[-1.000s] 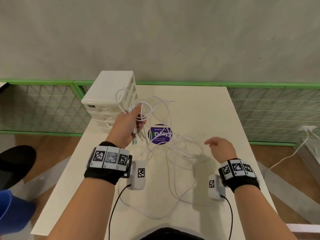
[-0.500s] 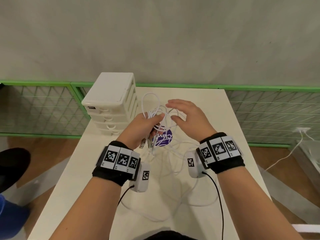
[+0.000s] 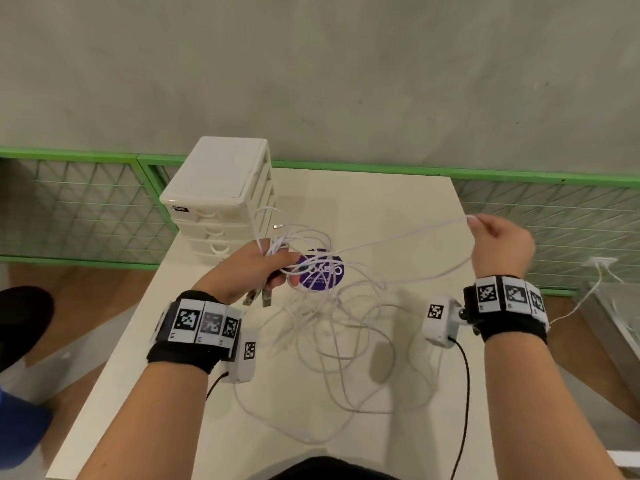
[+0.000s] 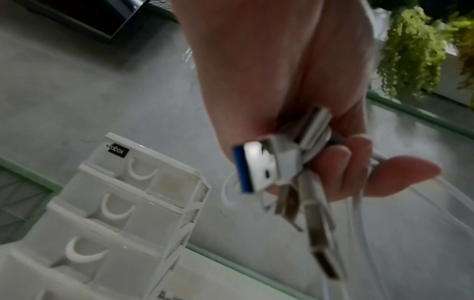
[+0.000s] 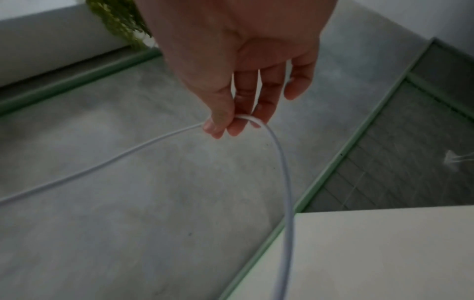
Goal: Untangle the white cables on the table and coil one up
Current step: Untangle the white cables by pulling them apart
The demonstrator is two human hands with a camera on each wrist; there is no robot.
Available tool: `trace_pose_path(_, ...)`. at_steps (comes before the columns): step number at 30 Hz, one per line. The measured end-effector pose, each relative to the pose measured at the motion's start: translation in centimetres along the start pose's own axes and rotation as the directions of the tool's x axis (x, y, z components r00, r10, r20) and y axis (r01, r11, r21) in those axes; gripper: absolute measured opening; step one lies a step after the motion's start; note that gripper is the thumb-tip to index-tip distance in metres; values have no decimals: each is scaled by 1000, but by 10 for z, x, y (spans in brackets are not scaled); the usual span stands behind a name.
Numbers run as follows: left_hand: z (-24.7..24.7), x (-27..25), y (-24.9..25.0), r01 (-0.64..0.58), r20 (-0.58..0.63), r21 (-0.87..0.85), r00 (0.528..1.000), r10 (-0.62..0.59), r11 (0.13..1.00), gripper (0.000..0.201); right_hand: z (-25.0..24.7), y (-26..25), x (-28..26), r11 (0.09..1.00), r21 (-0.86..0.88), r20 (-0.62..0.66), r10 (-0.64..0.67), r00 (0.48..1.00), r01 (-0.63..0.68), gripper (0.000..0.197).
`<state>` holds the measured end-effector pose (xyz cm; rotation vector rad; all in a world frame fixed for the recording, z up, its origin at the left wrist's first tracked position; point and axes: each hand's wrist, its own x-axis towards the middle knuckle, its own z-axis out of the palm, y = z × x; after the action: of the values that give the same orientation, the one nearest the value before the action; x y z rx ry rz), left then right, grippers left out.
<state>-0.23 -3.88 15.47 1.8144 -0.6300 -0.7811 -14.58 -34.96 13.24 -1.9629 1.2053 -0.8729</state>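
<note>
Two hands are at work, and we start at the fingers. On our right hand [image 5: 238, 67], thumb and fingers [image 5: 220, 119] pinch a bend of one thin white cable [image 5: 284, 168], held up and out to the right above the counter's edge. Our left hand [image 3: 247, 271] is clenched round a bunch of white cables [image 3: 277, 242], with several silver USB plugs [image 4: 259, 164] hanging below the fist. From there the strand runs taut to the right hand, while the loose tangle of white cords [image 3: 332, 337] sprawls on the pale counter [image 3: 398, 209], over a round purple sticker [image 3: 320, 270].

We judge that pulling harder could cinch a knot rather than free it. Dragged loops could also snag the white plastic drawer unit [image 3: 221, 188] just beside the left hand, or slide off the counter's near edge.
</note>
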Motion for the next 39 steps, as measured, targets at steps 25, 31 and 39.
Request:
trace_pose_path(25, -31, 5, -2, 145, -155, 114, 980, -127, 983, 29, 21, -31, -18, 942, 322, 53, -120, 991, 96, 18)
trace_pose_path(31, -4, 14, 11, 56, -132, 121, 991, -40, 991, 33, 40, -30, -40, 906, -47, 355, -378, 855, 420, 66)
trace_pose_path(39, 13, 20, 16, 57, -155, 90, 987, -42, 994, 41, 59, -59, -79, 867, 348, 640, -497, 586, 356, 13)
